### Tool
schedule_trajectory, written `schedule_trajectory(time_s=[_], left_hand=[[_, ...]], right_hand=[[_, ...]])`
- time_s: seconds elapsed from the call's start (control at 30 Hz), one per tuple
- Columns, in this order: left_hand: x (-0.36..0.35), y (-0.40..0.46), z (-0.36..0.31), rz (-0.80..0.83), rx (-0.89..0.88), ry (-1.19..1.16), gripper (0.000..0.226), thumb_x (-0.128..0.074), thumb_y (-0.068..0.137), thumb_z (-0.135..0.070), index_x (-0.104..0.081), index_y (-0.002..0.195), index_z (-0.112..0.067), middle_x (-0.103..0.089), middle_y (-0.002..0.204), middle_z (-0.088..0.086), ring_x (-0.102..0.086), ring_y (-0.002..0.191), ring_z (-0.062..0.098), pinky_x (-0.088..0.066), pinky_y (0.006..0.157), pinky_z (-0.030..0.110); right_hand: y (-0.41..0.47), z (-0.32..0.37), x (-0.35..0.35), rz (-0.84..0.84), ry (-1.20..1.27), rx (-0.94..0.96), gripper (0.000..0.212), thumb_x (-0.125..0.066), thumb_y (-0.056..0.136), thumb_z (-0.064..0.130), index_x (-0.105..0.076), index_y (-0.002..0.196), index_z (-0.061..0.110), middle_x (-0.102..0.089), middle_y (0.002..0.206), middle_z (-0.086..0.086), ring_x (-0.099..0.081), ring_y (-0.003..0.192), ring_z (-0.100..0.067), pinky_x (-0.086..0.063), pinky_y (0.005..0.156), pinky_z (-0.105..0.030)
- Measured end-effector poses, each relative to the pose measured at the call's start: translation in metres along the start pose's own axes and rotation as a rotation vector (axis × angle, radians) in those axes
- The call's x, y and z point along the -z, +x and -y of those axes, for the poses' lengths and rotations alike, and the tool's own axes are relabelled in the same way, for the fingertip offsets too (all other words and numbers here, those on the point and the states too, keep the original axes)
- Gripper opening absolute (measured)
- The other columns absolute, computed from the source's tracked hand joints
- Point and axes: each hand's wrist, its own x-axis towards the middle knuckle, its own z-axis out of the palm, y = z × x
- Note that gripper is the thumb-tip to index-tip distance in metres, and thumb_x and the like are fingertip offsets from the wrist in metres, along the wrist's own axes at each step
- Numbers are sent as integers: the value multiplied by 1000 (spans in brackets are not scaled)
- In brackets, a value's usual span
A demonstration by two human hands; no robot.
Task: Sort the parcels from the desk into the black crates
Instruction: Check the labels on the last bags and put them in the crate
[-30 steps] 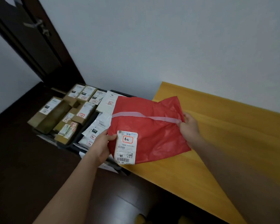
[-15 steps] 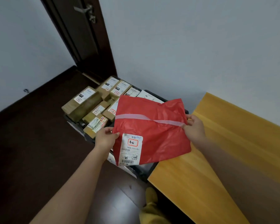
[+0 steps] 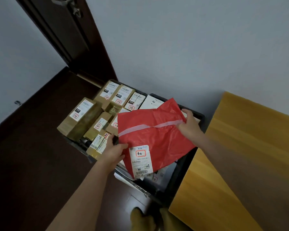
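A flat red plastic parcel with a white shipping label and a pale tape strip hangs over the right black crate. My left hand grips its left edge beside the label. My right hand pinches its right edge at the tape. White soft parcels lie in that crate under the red one. The left black crate holds several brown cardboard boxes with white labels. The yellow desk is on the right.
Both crates stand on the dark wood floor against the grey wall. A dark door with a metal handle is behind them at the upper left. My feet in yellow slippers show at the bottom, beside the desk corner.
The red parcel moved left off the desk edge and now hangs over the right crate. Both hands kept hold of it, and my view swung left toward the crates.
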Motion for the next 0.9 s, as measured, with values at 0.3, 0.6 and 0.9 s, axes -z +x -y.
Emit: schedule_trajectory(time_s=[0.3,0.6,0.9], left_hand=[[4,77,14,283,34,1009,27,-62,83,-25,-67,99,-5,-67,98,14,-64,91,25,-46,76,33],[3,147,12,517,-485,1384,67,-59,93,-28,-29,153,-33,-14,163,3,-14,149,33,-22,119,50],[4,188,58,568,-517,1497,76,-59,90,-31,-18,152,-46,-10,162,11,-20,143,39,-21,118,48]], right_hand=[[6,-21,-26,-47,-210,0,79,-63,86,14,-26,153,33,-42,150,2,-46,131,-26,-42,107,-46],[-36,-68,-108,5,-28,-305,68,-58,92,7,-32,153,22,-33,156,-6,-37,140,-23,-32,117,-38],[-62,-125,-157,22,197,-537,69,-45,97,0,-21,156,26,-24,160,-8,-32,143,-25,-36,112,-33]])
